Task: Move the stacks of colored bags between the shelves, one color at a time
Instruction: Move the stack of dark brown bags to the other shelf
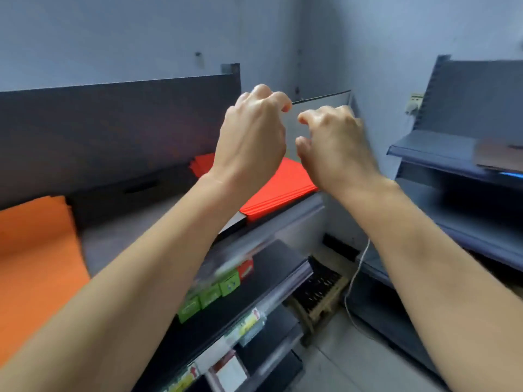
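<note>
Holding our left hand (252, 134) and right hand (336, 145) above flat, smooth red bags (278, 190).
We curl both, gripping nothing; bags at the shelf (135, 230) right edge.

Pale bluish walls (141, 29), tiled floor (339, 366)

Two long bare arms. A left hand (254, 134) and a right hand (335, 142), both bare. Bumpy knuckles on each.
</note>
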`<state>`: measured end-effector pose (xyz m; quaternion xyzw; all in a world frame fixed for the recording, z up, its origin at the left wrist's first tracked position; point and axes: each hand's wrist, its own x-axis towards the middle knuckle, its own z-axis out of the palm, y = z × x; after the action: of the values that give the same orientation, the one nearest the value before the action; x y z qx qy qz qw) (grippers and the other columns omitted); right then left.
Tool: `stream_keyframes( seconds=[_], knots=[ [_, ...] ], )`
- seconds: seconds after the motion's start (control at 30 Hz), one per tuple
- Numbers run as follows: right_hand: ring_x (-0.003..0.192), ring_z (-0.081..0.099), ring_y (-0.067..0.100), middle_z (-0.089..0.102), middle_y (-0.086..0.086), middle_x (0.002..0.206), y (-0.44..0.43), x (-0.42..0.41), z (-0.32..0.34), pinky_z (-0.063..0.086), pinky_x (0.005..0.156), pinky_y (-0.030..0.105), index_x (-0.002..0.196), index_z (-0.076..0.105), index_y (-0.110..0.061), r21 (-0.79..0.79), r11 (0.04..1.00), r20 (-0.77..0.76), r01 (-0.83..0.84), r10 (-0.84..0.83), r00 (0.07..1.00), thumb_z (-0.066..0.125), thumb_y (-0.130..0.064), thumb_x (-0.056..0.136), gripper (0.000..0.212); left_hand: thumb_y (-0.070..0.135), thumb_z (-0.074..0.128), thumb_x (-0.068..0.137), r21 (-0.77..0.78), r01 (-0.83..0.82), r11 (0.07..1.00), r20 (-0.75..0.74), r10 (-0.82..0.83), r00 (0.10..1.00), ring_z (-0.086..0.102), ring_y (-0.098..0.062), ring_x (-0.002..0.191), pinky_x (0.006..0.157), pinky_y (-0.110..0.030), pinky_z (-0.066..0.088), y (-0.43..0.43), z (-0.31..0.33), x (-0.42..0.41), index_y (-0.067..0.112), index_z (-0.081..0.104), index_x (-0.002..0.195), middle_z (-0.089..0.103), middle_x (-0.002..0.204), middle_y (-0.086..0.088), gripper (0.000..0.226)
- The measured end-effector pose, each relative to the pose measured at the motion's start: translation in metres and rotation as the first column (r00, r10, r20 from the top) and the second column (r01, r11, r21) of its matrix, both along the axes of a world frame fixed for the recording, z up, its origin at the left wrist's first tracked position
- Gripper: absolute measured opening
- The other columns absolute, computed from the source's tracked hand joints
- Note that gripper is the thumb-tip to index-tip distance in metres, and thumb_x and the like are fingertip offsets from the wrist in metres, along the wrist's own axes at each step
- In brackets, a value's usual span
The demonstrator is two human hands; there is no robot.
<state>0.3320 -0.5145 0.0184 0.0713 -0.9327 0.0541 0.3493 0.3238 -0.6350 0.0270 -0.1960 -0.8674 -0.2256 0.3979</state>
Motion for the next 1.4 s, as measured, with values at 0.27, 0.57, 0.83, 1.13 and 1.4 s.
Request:
stream_keyframes(
  seconds=[0.27, 0.57, 0.83, 1.13, 1.4],
  knots=[
    [0.113, 0.045, 0.037, 0.059, 0.016, 0.118, 0.173, 0.013, -0.003, 0.039, 0.089, 0.039, 0.119, 0.057, -0.006, -0.028, 0.928, 0.030, 0.371, -0.370, 0.928, 0.047, -0.009, 0.091, 0.030, 0.000, 0.042, 0.086, -0.010, 0.361, 0.933, 0.065, -0.359, 0.931, 0.052, -0.028, 0.110, 0.093, -0.037, 0.040, 0.182, -0.010, -0.038, 0.012, 0.062, 0.118, 0.058, 0.118, -0.007, 0.039],
    [0.113, 0.045, 0.035, 0.058, 0.015, 0.118, 0.294, 0.014, -0.020, 0.039, 0.091, 0.042, 0.119, 0.056, -0.006, -0.040, 0.736, 0.116, 0.676, -0.668, 0.735, 0.046, -0.014, 0.094, 0.028, 0.000, 0.041, 0.088, -0.047, 0.605, 0.795, 0.140, -0.594, 0.792, 0.054, -0.030, 0.105, 0.090, -0.042, 0.043, 0.324, -0.027, -0.080, 0.010, 0.061, 0.116, 0.058, 0.117, -0.008, 0.037],
    [0.111, 0.045, 0.034, 0.058, 0.014, 0.116, 0.362, -0.050, -0.010, 0.039, 0.086, 0.040, 0.114, 0.057, -0.005, -0.080, 0.642, 0.142, 0.762, -0.750, 0.646, 0.044, -0.014, 0.095, 0.026, 0.001, 0.040, 0.088, -0.010, 0.668, 0.744, 0.164, -0.658, 0.735, 0.055, -0.029, 0.104, 0.088, -0.041, 0.046, 0.403, -0.023, -0.160, 0.010, 0.060, 0.118, 0.058, 0.116, -0.009, 0.037],
    [0.107, 0.047, 0.033, 0.058, 0.014, 0.111, 0.426, -0.103, -0.025, 0.041, 0.084, 0.039, 0.113, 0.057, -0.003, -0.119, 0.592, 0.207, 0.797, -0.771, 0.603, 0.043, -0.016, 0.095, 0.026, 0.001, 0.038, 0.089, 0.002, 0.693, 0.721, 0.246, -0.672, 0.699, 0.055, -0.030, 0.102, 0.086, -0.041, 0.047, 0.473, -0.044, -0.227, 0.009, 0.061, 0.115, 0.059, 0.114, -0.010, 0.036],
    [0.111, 0.047, 0.035, 0.056, 0.016, 0.116, 0.510, -0.132, -0.053, 0.042, 0.087, 0.040, 0.117, 0.056, -0.002, -0.202, 0.559, 0.323, 0.804, -0.737, 0.594, 0.046, -0.018, 0.095, 0.029, 0.002, 0.041, 0.087, -0.059, 0.652, 0.756, 0.386, -0.585, 0.714, 0.055, -0.030, 0.103, 0.086, -0.037, 0.046, 0.544, -0.080, -0.267, 0.009, 0.059, 0.117, 0.058, 0.117, -0.010, 0.036]
  ],
)
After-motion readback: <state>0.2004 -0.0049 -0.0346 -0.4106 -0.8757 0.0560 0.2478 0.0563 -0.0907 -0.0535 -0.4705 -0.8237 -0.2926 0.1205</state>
